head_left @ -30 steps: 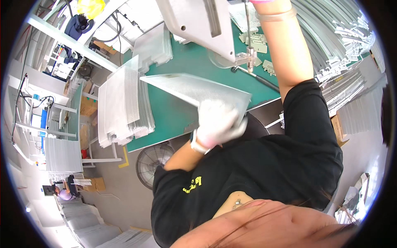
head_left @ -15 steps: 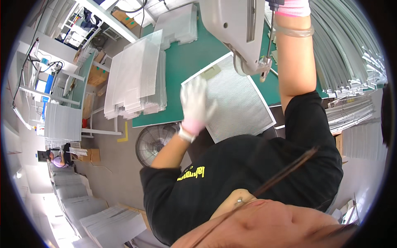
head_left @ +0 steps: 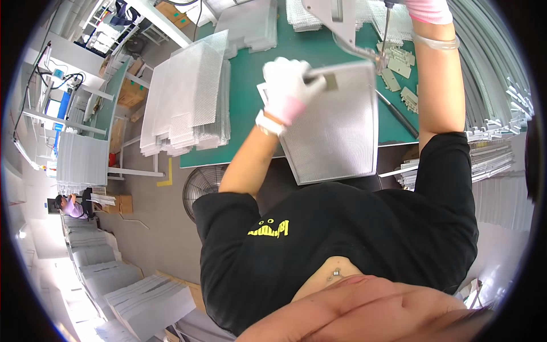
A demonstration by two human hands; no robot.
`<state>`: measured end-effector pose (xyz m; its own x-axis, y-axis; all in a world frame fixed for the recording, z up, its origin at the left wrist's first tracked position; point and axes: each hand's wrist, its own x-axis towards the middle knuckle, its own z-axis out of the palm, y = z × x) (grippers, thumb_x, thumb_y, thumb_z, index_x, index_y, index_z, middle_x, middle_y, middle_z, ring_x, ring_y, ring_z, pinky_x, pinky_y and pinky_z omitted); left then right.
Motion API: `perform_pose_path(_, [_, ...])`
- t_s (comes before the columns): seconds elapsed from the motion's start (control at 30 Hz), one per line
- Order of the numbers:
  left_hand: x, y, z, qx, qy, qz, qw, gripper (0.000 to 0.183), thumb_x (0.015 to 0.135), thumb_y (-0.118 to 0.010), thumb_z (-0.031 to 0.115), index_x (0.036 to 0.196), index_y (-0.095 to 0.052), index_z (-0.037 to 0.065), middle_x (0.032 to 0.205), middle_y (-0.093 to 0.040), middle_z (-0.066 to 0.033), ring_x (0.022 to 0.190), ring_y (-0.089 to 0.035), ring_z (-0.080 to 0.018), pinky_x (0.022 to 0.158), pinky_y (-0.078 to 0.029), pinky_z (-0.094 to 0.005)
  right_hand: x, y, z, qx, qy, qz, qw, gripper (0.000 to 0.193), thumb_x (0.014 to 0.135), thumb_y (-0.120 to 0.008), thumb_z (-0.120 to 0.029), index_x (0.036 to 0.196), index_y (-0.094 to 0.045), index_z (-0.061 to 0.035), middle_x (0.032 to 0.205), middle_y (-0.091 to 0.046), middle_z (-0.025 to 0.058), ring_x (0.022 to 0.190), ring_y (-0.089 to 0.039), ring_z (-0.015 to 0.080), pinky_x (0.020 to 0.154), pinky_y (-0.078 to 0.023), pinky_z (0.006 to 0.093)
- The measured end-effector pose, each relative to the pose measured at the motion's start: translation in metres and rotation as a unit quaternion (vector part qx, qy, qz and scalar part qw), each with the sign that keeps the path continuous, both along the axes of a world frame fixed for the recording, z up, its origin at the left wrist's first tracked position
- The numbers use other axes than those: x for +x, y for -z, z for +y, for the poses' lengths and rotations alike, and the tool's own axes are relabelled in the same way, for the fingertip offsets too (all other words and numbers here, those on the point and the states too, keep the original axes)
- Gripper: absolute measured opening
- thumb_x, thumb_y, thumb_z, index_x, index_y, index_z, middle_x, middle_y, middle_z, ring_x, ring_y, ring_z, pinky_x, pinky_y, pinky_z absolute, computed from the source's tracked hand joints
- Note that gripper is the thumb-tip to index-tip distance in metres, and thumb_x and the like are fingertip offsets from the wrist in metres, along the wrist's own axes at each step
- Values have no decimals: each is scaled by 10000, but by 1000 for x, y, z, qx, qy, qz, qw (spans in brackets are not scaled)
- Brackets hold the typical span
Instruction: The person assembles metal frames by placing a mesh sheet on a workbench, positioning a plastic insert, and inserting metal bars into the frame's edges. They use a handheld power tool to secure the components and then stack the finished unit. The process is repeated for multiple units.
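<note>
My left hand [head_left: 286, 85], in a white glove with a pink cuff, is closed on the upper left part of a framed silver mesh panel [head_left: 336, 128]. Its thumb reaches toward a small olive-coloured plate [head_left: 330, 81] by the panel's far edge. The panel leans over the table's near edge toward my body. At the top rim, my right hand [head_left: 431, 10] shows only its gloved lower part; the fingers are cut off. Close beside it is a thin metal rod [head_left: 387, 28] with a dark upper end, running down to the tip of a white machine [head_left: 336, 20] above the panel.
Stacked mesh sheets [head_left: 182, 94] cover the left of the green table [head_left: 245, 80]. Loose pale green plates [head_left: 399, 64] and a black-handled tool [head_left: 397, 114] lie right of the panel. A floor fan [head_left: 199, 188] stands below; long metal strips [head_left: 490, 62] are racked at right.
The panel has turned and tilted up on its near side. My left hand, blurred before, has moved up and right and closed on it. More of the plates at right shows.
</note>
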<state>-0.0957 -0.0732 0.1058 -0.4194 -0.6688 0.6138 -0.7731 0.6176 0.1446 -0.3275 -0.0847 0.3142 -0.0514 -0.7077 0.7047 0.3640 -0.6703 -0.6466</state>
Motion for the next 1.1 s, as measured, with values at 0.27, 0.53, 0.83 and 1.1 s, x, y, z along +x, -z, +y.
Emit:
perform_pose_path(0.27, [-12,3,132,-22,82,73,994,291,612,-789,300,796,-627,142,766,-572,-4,709,-567,-230,758,-410,-437,45,38,59,12,-66,-145,987,199,968,-629,-219,1109,-585,-86,805,-610,45,621,-575,78,496,-455,154])
perform_pose_path(0.53, [-11,-7,136,48,96,78,991,368,606,-790,250,963,-740,175,726,-632,66,624,-602,-153,622,-410,-363,58,64,70,-24,-141,-126,982,405,1009,-554,-307,1314,-487,-49,794,-600,33,551,-553,61,462,-457,159])
perform_pose_path(0.83, [-15,6,127,36,123,110,986,395,612,-797,268,987,-743,158,743,-628,58,618,-565,-165,613,-402,-359,65,54,78,60,-114,-152,980,548,1011,-544,-343,1437,-389,-35,752,-564,20,505,-501,57,433,-401,164])
perform_pose_path(1.1, [-26,20,127,99,213,158,959,516,696,-815,163,1191,-678,114,787,-570,-19,706,-568,-187,614,-443,-348,18,140,54,52,-254,-189,947,453,1001,-507,-291,1352,-492,-4,1039,-608,102,856,-560,193,765,-446,331])
